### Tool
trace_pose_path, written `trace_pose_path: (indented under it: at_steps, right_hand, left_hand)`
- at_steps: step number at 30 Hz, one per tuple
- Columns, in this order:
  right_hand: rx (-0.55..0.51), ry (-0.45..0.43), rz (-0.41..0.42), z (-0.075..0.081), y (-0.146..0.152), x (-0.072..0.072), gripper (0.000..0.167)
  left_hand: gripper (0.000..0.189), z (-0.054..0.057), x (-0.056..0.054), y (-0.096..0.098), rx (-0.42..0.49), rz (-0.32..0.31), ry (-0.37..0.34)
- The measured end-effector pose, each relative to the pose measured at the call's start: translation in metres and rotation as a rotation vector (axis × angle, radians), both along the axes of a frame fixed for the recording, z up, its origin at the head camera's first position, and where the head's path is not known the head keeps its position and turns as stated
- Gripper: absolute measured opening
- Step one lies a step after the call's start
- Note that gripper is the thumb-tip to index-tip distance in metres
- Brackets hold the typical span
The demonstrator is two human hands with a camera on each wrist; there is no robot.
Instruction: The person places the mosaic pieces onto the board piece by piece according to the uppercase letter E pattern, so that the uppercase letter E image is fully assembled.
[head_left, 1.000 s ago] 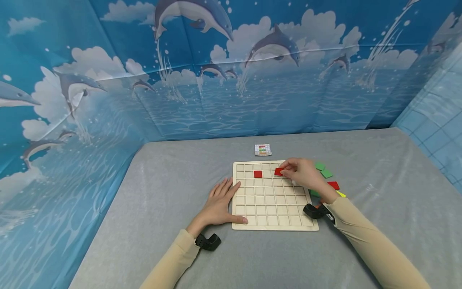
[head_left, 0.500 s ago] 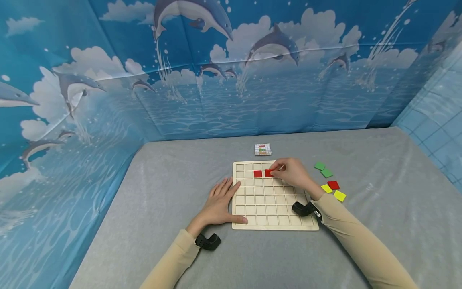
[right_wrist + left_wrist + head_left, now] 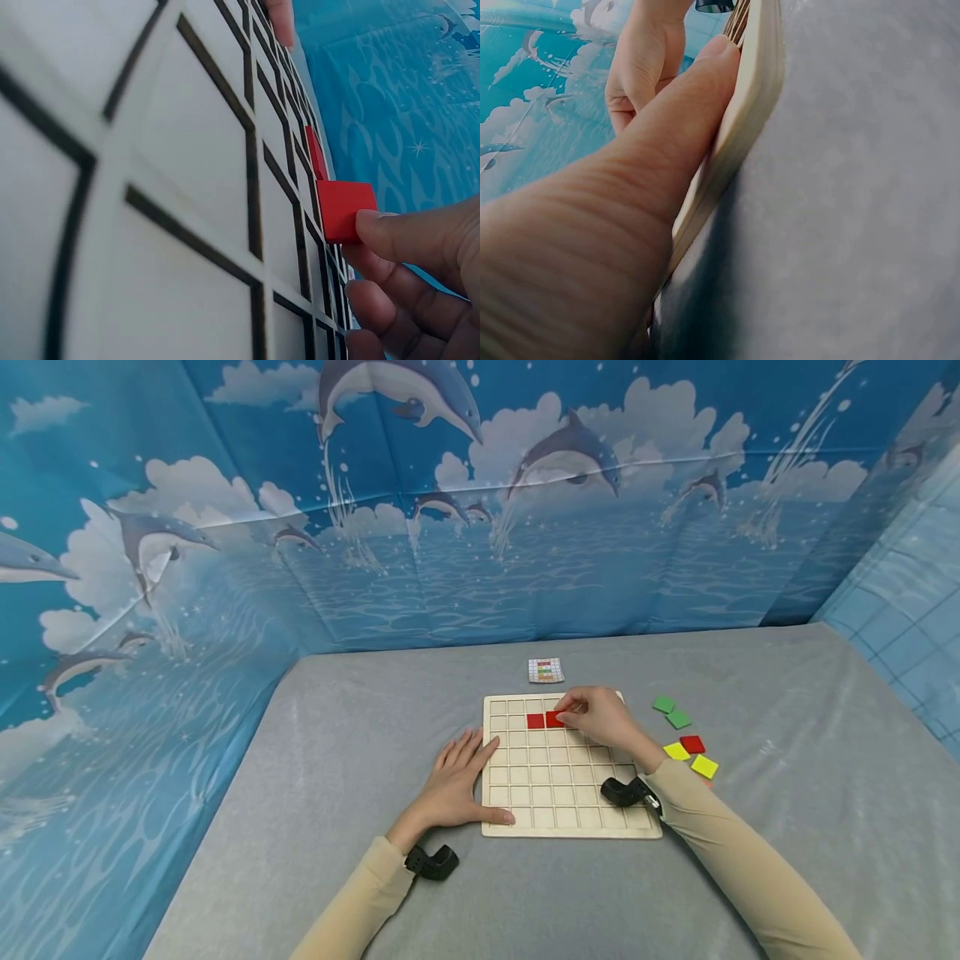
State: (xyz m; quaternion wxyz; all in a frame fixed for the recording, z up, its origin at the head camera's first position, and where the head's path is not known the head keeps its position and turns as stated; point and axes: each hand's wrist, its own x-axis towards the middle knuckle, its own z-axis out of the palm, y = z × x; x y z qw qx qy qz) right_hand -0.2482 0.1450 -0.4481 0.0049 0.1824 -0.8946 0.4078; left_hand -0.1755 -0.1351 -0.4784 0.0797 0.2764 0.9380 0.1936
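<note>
A pale wooden grid board (image 3: 570, 797) lies on the grey table. One red tile (image 3: 535, 721) sits in a cell of its second row. My right hand (image 3: 596, 714) pinches a second red tile (image 3: 554, 719) (image 3: 343, 210) right beside the first, low over the neighbouring cell. My left hand (image 3: 457, 781) rests flat against the board's left edge, thumb (image 3: 705, 105) pressed along the rim (image 3: 742, 127).
Loose tiles lie right of the board: two green (image 3: 671, 712), two yellow (image 3: 693, 760), one red (image 3: 692, 744). A small pattern card (image 3: 546, 670) lies behind the board. A dolphin-print backdrop walls the table at the back and left.
My right hand has carried the red tile leftward along the second row until it sits next to the placed red tile. The left hand has stayed put.
</note>
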Motion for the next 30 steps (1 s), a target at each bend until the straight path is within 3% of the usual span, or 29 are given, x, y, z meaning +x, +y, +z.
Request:
trace_pose_path:
  at_steps: [14, 30]
  right_hand:
    - [0.056, 0.019, 0.037, -0.0038, 0.0045, 0.0025, 0.015]
    - [0.136, -0.017, 0.046, -0.0042, 0.0075, 0.0049, 0.024]
  left_hand:
    - [0.112, 0.0013, 0.0005, 0.0003, 0.011, 0.003, -0.008]
    - [0.111, 0.0, -0.0004, 0.0005, 0.006, -0.002, 0.001]
